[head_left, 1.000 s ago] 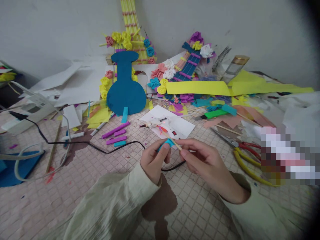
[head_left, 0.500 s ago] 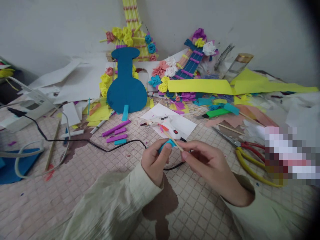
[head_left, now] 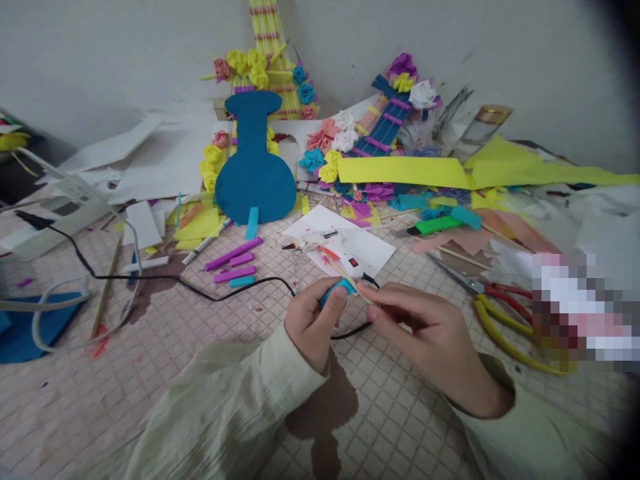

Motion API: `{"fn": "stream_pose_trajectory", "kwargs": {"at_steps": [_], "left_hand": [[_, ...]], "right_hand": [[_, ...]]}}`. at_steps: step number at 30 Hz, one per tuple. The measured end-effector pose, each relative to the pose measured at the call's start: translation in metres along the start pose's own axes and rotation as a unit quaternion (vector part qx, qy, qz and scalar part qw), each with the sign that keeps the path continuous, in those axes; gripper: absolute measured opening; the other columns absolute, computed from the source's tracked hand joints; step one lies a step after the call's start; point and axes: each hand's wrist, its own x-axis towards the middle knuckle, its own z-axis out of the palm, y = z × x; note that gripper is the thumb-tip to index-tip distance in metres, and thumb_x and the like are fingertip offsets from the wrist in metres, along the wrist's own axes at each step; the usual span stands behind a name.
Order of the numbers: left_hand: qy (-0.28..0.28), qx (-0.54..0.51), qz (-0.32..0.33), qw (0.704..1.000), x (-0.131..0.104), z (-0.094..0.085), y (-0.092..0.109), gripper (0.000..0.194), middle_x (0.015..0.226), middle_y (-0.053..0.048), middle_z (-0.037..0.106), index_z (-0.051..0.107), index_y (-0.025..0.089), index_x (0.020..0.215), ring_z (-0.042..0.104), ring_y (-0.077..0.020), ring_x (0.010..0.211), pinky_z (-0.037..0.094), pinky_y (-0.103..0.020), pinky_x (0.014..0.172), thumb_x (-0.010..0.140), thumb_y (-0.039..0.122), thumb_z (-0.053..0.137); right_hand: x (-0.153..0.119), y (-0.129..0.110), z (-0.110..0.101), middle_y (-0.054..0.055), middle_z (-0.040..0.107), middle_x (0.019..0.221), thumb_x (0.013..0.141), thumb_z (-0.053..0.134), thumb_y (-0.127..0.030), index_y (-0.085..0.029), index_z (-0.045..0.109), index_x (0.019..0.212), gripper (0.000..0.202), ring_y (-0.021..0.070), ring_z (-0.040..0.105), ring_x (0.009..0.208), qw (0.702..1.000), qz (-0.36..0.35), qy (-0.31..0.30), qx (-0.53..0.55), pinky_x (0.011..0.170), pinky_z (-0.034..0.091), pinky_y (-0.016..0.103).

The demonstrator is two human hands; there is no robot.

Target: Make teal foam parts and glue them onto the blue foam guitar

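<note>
My left hand (head_left: pixel 315 320) pinches a small piece of light-blue paper (head_left: pixel 336 291) between thumb and fingers. In my right hand (head_left: pixel 420 333) a thin wooden stick (head_left: pixel 345 275) is held near its lower end, and it lies against the right edge of the blue paper. The stick's upper end points up and left, over a white glue gun (head_left: pixel 345 253) resting on a white sheet (head_left: pixel 373 250). Behind the hands stands a dark-blue guitar-shaped cutout (head_left: pixel 255 177) with a light-blue strip (head_left: pixel 253 223) at its foot. My fingers hide part of the blue paper.
Purple paper pieces (head_left: pixel 234 255) lie left of the glue gun, near its black cord (head_left: pixel 170 279). Scissors (head_left: pixel 500 313) and a green cutter (head_left: pixel 440 225) are at right. Paper flowers (head_left: pixel 325 140) and a long yellow strip (head_left: pixel 400 171) stand behind. A power strip (head_left: pixel 55 227) is at left.
The view has shifted slightly. Both hands keep their hold on the blue paper and the stick, with hardly any change in pose.
</note>
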Motion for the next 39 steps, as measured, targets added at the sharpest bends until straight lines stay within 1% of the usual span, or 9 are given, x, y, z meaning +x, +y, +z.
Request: {"fn": "stream_pose_trajectory", "kwargs": {"at_steps": [2, 6, 10, 15, 20, 23, 28, 36, 39], "left_hand": [[-0.002, -0.002, 0.002, 1.000, 0.0003, 0.0006, -0.0002, 0.031, 0.050, 0.004, 0.037, 0.064, 0.011, 0.093, 0.034, -0.0086, 0.046, 0.032, -0.023, 0.045, 0.082, 0.036, 0.048], [-0.002, 0.011, 0.003, 1.000, 0.0009, 0.0006, -0.0015, 0.031, 0.050, 0.004, 0.037, 0.064, 0.012, 0.092, 0.035, -0.0087, 0.047, 0.032, -0.023, 0.046, 0.082, 0.036, 0.047], [0.000, 0.023, 0.001, 1.000, 0.0011, -0.0005, -0.0021, 0.033, 0.049, 0.005, 0.037, 0.064, 0.013, 0.093, 0.036, -0.0089, 0.046, 0.031, -0.023, 0.045, 0.082, 0.038, 0.047], [0.002, 0.032, 0.007, 0.999, 0.0016, -0.0007, 0.0009, 0.031, 0.049, 0.004, 0.038, 0.065, 0.012, 0.088, 0.036, -0.0089, 0.046, 0.031, -0.023, 0.045, 0.082, 0.037, 0.047], [-0.002, 0.021, -0.006, 1.000, 0.0018, -0.0007, 0.0008, 0.031, 0.049, 0.005, 0.037, 0.064, 0.011, 0.091, 0.035, -0.0088, 0.046, 0.031, -0.023, 0.045, 0.082, 0.036, 0.047], [-0.001, -0.004, -0.007, 1.000, 0.0010, 0.0000, 0.0008, 0.030, 0.050, 0.005, 0.038, 0.064, 0.012, 0.092, 0.035, -0.0085, 0.047, 0.031, -0.023, 0.046, 0.081, 0.035, 0.049], [0.019, -0.030, -0.010, 0.999, -0.0011, 0.0020, 0.0050, 0.028, 0.051, 0.004, 0.039, 0.065, 0.011, 0.089, 0.035, -0.0081, 0.047, 0.029, -0.023, 0.046, 0.080, 0.033, 0.051], [0.004, -0.020, -0.006, 1.000, 0.0000, -0.0002, 0.0019, 0.029, 0.053, 0.004, 0.040, 0.064, 0.013, 0.094, 0.035, -0.0085, 0.048, 0.032, -0.023, 0.046, 0.080, 0.034, 0.048], [0.003, -0.017, -0.014, 1.000, -0.0003, 0.0004, 0.0037, 0.029, 0.052, 0.005, 0.039, 0.063, 0.012, 0.094, 0.036, -0.0088, 0.048, 0.032, -0.023, 0.046, 0.080, 0.031, 0.047]], "right_hand": [[0.0002, -0.0008, -0.0001, 0.002, 0.062, 0.071, 0.077, 0.055, -0.017, -0.026, 0.068, 0.099, 0.027, 0.0109, 0.049, 0.055, 1.000, -0.023, 0.003, -0.017, 0.044, 0.040, 0.023], [0.0006, -0.0017, 0.0004, 0.001, 0.058, 0.066, 0.077, 0.053, -0.015, -0.026, 0.067, 0.102, 0.030, 0.0105, 0.047, 0.053, 0.997, -0.061, 0.007, -0.045, 0.044, 0.040, 0.023], [0.0002, -0.0025, 0.0018, 0.002, 0.060, 0.069, 0.078, 0.051, -0.011, -0.026, 0.066, 0.105, 0.034, 0.0097, 0.049, 0.053, 0.992, -0.103, 0.017, -0.072, 0.044, 0.040, 0.022], [-0.0012, -0.0020, 0.0026, 0.002, 0.060, 0.071, 0.079, 0.049, -0.010, -0.027, 0.063, 0.109, 0.037, 0.0093, 0.050, 0.052, 0.985, -0.132, 0.021, -0.105, 0.045, 0.042, 0.022], [-0.0017, -0.0030, 0.0029, 0.002, 0.060, 0.071, 0.077, 0.051, -0.008, -0.025, 0.065, 0.106, 0.036, 0.0090, 0.049, 0.052, 0.987, -0.131, 0.027, -0.085, 0.044, 0.041, 0.021], [-0.0013, -0.0051, 0.0027, 0.001, 0.058, 0.067, 0.077, 0.052, -0.008, -0.025, 0.066, 0.104, 0.035, 0.0090, 0.047, 0.051, 0.992, -0.113, 0.026, -0.053, 0.044, 0.040, 0.021], [-0.0013, -0.0064, 0.0018, 0.000, 0.056, 0.063, 0.078, 0.053, -0.013, -0.024, 0.066, 0.103, 0.030, 0.0098, 0.047, 0.053, 0.996, -0.077, 0.016, -0.028, 0.044, 0.039, 0.022], [-0.0012, -0.0049, 0.0022, 0.000, 0.063, 0.073, 0.078, 0.051, -0.007, -0.022, 0.064, 0.103, 0.032, 0.0082, 0.050, 0.055, 0.993, -0.113, 0.027, -0.035, 0.046, 0.041, 0.021], [-0.0020, -0.0036, 0.0023, 0.001, 0.067, 0.085, 0.077, 0.053, -0.008, -0.020, 0.063, 0.103, 0.031, 0.0083, 0.054, 0.059, 0.993, -0.103, 0.030, -0.043, 0.048, 0.043, 0.020]]}}
